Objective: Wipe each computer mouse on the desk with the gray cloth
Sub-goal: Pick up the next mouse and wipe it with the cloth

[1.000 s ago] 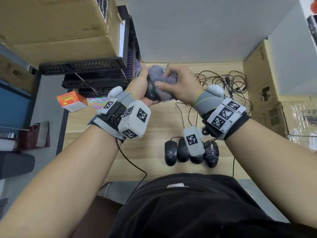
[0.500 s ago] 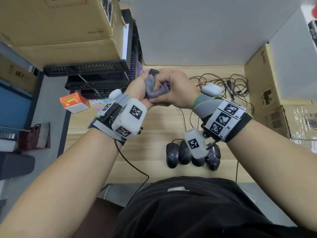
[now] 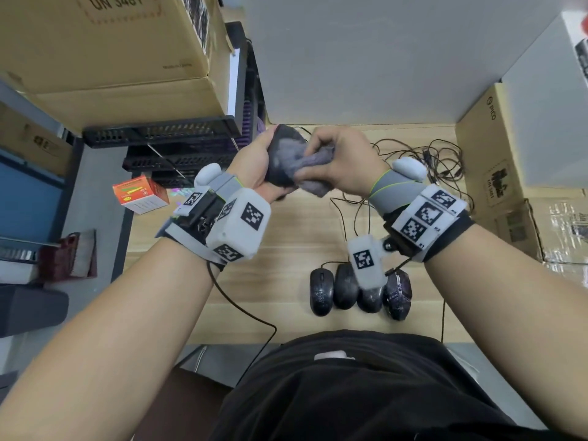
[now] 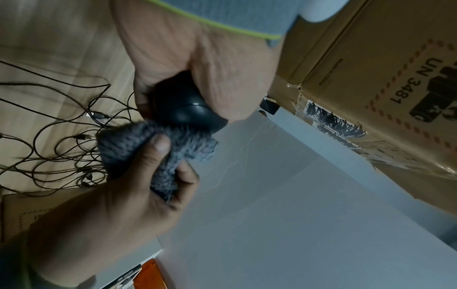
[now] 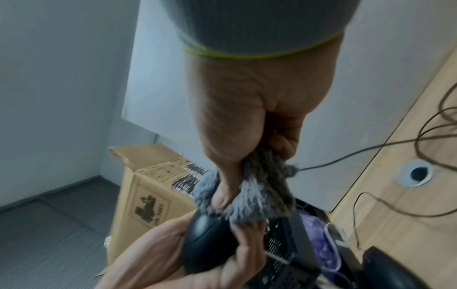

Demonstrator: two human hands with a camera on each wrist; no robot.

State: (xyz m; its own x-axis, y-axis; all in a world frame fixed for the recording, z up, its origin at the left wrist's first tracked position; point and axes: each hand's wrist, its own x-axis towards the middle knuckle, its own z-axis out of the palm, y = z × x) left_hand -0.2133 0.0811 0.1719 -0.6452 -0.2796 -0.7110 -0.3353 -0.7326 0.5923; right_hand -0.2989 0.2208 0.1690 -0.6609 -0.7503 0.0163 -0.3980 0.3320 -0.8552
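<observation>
My left hand (image 3: pixel 259 163) grips a black mouse (image 3: pixel 281 136) raised above the far part of the desk; the mouse (image 4: pixel 184 106) shows dark and rounded in the left wrist view. My right hand (image 3: pixel 342 160) holds the bunched gray cloth (image 3: pixel 305 167) against that mouse, thumb pressing the fabric. The cloth (image 5: pixel 257 195) covers the mouse (image 5: pixel 210 244) from above in the right wrist view. Several more black mice (image 3: pixel 321 289) lie in a row near the desk's front edge, partly behind my right wrist device.
A tangle of thin black cables (image 3: pixel 423 160) lies at the desk's far right. Cardboard boxes (image 3: pixel 496 160) stand on the right, more boxes (image 3: pixel 105 43) and black trays (image 3: pixel 165 135) on the left. An orange-and-white box (image 3: pixel 140 194) sits left of the desk. A cable hole (image 5: pixel 418 173) is set in the desktop.
The cloth has slid from the top of the mouse down toward my wrists, baring the mouse's far end. Both hands stayed together above the desk's far part.
</observation>
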